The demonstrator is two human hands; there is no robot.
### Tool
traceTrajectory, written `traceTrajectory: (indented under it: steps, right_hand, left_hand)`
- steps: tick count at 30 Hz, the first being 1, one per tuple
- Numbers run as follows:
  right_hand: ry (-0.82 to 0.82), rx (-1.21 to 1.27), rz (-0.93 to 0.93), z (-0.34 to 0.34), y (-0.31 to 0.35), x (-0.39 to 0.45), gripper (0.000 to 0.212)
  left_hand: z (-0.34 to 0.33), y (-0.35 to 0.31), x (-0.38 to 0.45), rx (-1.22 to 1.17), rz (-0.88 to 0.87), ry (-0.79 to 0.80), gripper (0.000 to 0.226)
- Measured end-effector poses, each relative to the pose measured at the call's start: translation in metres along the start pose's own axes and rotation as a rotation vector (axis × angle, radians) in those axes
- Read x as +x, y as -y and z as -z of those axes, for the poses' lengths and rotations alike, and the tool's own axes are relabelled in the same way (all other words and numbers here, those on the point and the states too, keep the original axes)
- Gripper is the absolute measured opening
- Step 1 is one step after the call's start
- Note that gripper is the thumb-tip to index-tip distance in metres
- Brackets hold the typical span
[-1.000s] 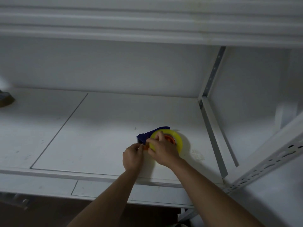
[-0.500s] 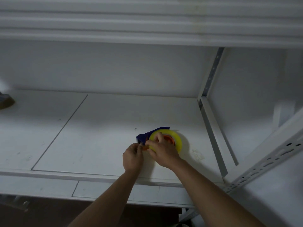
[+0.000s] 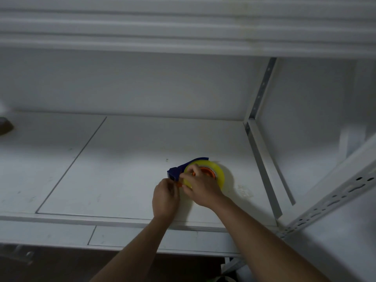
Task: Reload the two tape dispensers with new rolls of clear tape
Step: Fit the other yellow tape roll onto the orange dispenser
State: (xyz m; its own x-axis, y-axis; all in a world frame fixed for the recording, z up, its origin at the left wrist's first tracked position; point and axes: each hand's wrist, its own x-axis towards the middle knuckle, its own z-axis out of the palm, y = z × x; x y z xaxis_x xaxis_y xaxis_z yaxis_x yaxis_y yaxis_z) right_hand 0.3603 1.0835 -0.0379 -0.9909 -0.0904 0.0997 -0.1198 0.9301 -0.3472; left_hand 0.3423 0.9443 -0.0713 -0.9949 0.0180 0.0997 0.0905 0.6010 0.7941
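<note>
A dark-blue plastic tape dispenser (image 3: 179, 169) carrying a yellowish roll of clear tape (image 3: 218, 175) is being worked on the white shelf (image 3: 122, 169). The roll is being gripped by the right hand (image 3: 200, 187); the left hand (image 3: 165, 197) appears to be pinching at the dispenser's mouth. Threading seems underway; next, the tape end likely needs drawing across the cutter.

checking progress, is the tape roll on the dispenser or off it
On it. The yellowish roll sits around the orange hub of the blue dispenser, which lies flat on the shelf.
</note>
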Motion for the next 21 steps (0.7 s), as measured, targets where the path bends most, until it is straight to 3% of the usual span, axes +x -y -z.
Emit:
traceTrajectory:
  steps: [11,16,21]
  right_hand:
    - [-0.008,0.003,0.01,0.0,0.0,0.0,0.024]
    - [-0.028,0.011,-0.032,0.002,0.002,0.003,0.044]
    - [0.016,-0.048,-0.112,0.002,0.004,0.008,0.056]
  left_hand:
    - [0.002,0.001,0.003,0.06,-0.002,0.013,0.023]
    - [0.001,0.001,0.006,0.012,0.064,-0.004,0.02]
    - [0.005,-0.007,0.008,-0.021,0.148,0.008,0.033]
